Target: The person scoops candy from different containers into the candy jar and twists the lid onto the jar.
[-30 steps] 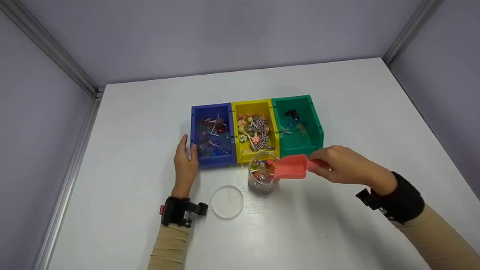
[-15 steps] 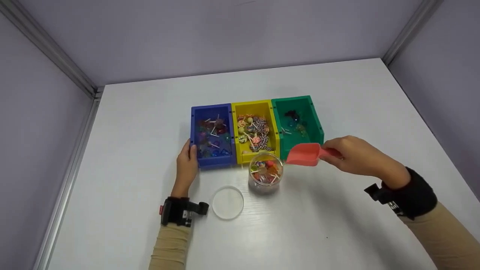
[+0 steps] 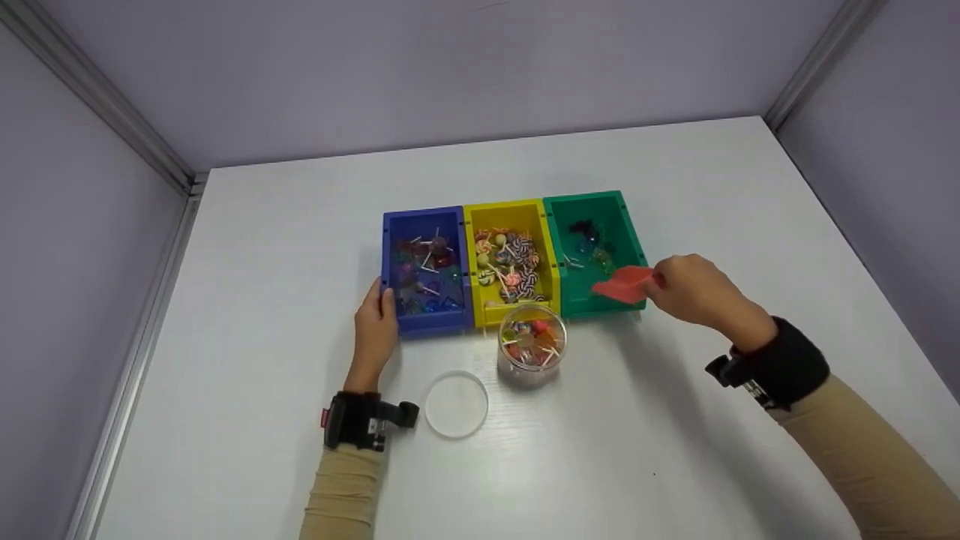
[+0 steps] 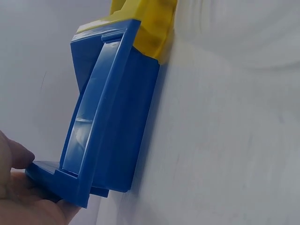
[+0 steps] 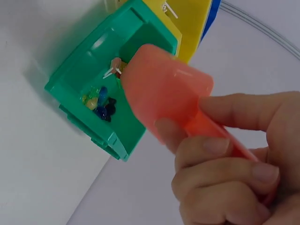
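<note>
My right hand [image 3: 691, 291] grips the handle of a coral-red scoop [image 3: 624, 285], tilted over the front of the green bin [image 3: 592, 292]. In the right wrist view the scoop [image 5: 164, 86] hides part of that bin, which holds a few candies [image 5: 101, 108]. My left hand [image 3: 375, 331] holds the side wall of the blue bin [image 3: 433, 324]; in the left wrist view the thumb lies at the rim of the blue bin [image 4: 61, 180] with the fingers below. A clear jar [image 3: 529, 371] filled with colourful lollipops stands in front of the yellow bin [image 3: 510, 214].
The three bins stand side by side in a row. Striped lollipops [image 3: 521, 251] lie in the yellow bin, darker translucent ones [image 3: 435, 259] in the blue bin. A round clear lid [image 3: 456, 405] lies on the white table [image 3: 570, 480], left of the jar. Grey walls enclose the table.
The scoop, in my right hand, has moved from over the jar up and right to the green bin, tilting on the way. My left hand has settled against the blue bin's side.
</note>
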A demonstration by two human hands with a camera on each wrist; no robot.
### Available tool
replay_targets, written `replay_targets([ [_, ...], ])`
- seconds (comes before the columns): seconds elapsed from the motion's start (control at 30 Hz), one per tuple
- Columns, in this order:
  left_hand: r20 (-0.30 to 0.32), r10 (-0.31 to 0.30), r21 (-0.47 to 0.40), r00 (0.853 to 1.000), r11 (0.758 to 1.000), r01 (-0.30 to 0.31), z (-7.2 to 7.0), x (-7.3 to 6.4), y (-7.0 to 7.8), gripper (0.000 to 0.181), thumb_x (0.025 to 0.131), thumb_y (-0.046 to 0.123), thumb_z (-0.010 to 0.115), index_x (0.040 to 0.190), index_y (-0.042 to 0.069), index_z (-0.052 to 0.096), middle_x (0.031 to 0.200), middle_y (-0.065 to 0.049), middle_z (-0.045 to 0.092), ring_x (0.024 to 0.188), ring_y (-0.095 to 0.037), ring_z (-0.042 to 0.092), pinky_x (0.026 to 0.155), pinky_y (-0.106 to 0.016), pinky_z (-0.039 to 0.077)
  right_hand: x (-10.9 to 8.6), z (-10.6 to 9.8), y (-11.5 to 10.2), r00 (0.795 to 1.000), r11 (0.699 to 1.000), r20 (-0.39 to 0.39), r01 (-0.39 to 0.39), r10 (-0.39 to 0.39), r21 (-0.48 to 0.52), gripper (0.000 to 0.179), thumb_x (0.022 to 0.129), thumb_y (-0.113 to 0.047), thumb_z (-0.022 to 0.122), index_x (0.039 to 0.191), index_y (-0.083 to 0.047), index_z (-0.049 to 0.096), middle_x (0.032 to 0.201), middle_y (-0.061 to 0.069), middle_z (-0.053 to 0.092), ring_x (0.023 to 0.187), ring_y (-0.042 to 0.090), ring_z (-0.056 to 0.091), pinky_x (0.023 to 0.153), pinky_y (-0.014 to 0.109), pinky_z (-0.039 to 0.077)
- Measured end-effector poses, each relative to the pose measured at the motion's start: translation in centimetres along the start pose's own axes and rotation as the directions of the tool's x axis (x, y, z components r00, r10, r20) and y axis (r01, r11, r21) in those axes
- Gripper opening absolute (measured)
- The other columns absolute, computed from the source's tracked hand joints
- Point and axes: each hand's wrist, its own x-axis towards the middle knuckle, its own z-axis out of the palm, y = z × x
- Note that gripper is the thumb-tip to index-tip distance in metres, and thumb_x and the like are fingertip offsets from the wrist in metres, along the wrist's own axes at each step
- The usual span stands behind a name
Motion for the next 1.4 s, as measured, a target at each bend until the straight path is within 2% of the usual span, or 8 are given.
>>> replay_targets([
  [0.17, -0.001, 0.015, -0.007, 1.0, 1.0, -0.015, 0.2, 0.0, 0.1, 0.047, 0.106, 0.016, 0.035, 0.147, -0.005, 0.032, 0.151, -0.023, 0.04, 0.144, -0.034, 0.036, 0.12, -0.046, 0.032, 1.4, 0.0, -0.7, 0.991, 0.992, 0.052, -0.125, 0.125, -0.005, 0.034, 0.092, -0.01, 0.046, 0.058, -0.008, 0.04, 0.052, -0.002, 0.031, 0.05, 0.013, 0.031, 0.049, 0.023, 0.027],
  [0.3, -0.009, 0.018, -0.011, 1.0, 1.0, -0.018, 0.4, 0.2, 0.0, 0.047, 0.106, 0.016, 0.036, 0.147, -0.006, 0.033, 0.151, -0.023, 0.04, 0.144, -0.033, 0.036, 0.12, -0.045, 0.033, 2.2, 0.1, -1.3, 0.979, 0.982, 0.068, -0.189, 0.19, -0.027, 0.025, 0.09, -0.009, 0.046, 0.067, 0.0, 0.051, 0.058, 0.004, 0.042, 0.054, 0.016, 0.04, 0.049, 0.022, 0.032],
  [0.4, -0.013, 0.018, -0.009, 1.0, 1.0, -0.018, 0.4, 0.2, 0.0, 0.047, 0.105, 0.016, 0.036, 0.147, -0.006, 0.033, 0.15, -0.023, 0.041, 0.143, -0.034, 0.037, 0.12, -0.046, 0.033, 2.8, 0.3, -1.6, 0.974, 0.975, 0.066, -0.214, 0.218, -0.056, 0.02, 0.088, -0.009, 0.047, 0.073, 0.003, 0.052, 0.063, 0.007, 0.043, 0.058, 0.018, 0.041, 0.049, 0.023, 0.031],
  [0.5, -0.023, 0.022, 0.013, 1.0, 1.0, -0.021, 0.3, 0.1, 0.1, 0.047, 0.105, 0.015, 0.037, 0.146, -0.008, 0.033, 0.149, -0.025, 0.041, 0.143, -0.036, 0.037, 0.119, -0.047, 0.034, 3.3, 0.5, -1.8, 0.965, 0.965, 0.072, -0.248, 0.254, -0.082, 0.032, 0.091, -0.026, 0.055, 0.075, 0.002, 0.051, 0.067, 0.008, 0.043, 0.061, 0.02, 0.042, 0.049, 0.024, 0.033],
  [0.63, -0.043, 0.033, 0.04, 0.999, 0.999, -0.031, 0.4, 0.1, 0.1, 0.046, 0.105, 0.013, 0.038, 0.144, -0.011, 0.034, 0.147, -0.028, 0.042, 0.141, -0.038, 0.038, 0.117, -0.049, 0.036, 4.0, 1.0, -2.0, 0.955, 0.956, 0.081, -0.277, 0.285, -0.096, 0.058, 0.085, -0.051, 0.064, 0.081, 0.006, 0.059, 0.07, 0.01, 0.048, 0.065, 0.021, 0.047, 0.05, 0.026, 0.039],
  [0.9, -0.052, 0.043, 0.038, 0.998, 0.998, -0.041, 0.4, 0.1, -0.1, 0.045, 0.104, 0.013, 0.038, 0.143, -0.01, 0.037, 0.146, -0.028, 0.044, 0.14, -0.038, 0.041, 0.116, -0.049, 0.037, 5.1, 2.2, -2.0, 0.933, 0.936, 0.109, -0.33, 0.344, -0.127, 0.061, 0.088, -0.05, 0.062, 0.093, 0.01, 0.063, 0.073, 0.01, 0.046, 0.066, 0.021, 0.048, 0.05, 0.024, 0.039],
  [1.1, -0.058, 0.046, 0.037, 0.997, 0.998, -0.044, 0.3, 0.0, -0.2, 0.044, 0.105, 0.013, 0.038, 0.143, -0.009, 0.037, 0.146, -0.027, 0.045, 0.139, -0.037, 0.042, 0.116, -0.048, 0.037, 6.0, 2.5, -2.3, 0.926, 0.926, 0.094, -0.353, 0.366, -0.131, 0.061, 0.089, -0.047, 0.061, 0.104, 0.012, 0.062, 0.079, 0.013, 0.048, 0.071, 0.024, 0.049, 0.051, 0.025, 0.039],
  [1.4, -0.081, 0.012, 0.005, 0.997, 1.0, -0.011, 0.4, -0.1, 0.0, 0.045, 0.105, 0.013, 0.038, 0.143, -0.009, 0.037, 0.147, -0.027, 0.043, 0.141, -0.037, 0.039, 0.117, -0.048, 0.036, 7.6, 3.3, -2.1, 0.911, 0.91, 0.03, -0.41, 0.412, -0.058, 0.055, 0.092, -0.046, 0.057, 0.099, 0.008, 0.063, 0.085, 0.015, 0.051, 0.074, 0.025, 0.05, 0.054, 0.027, 0.042],
])
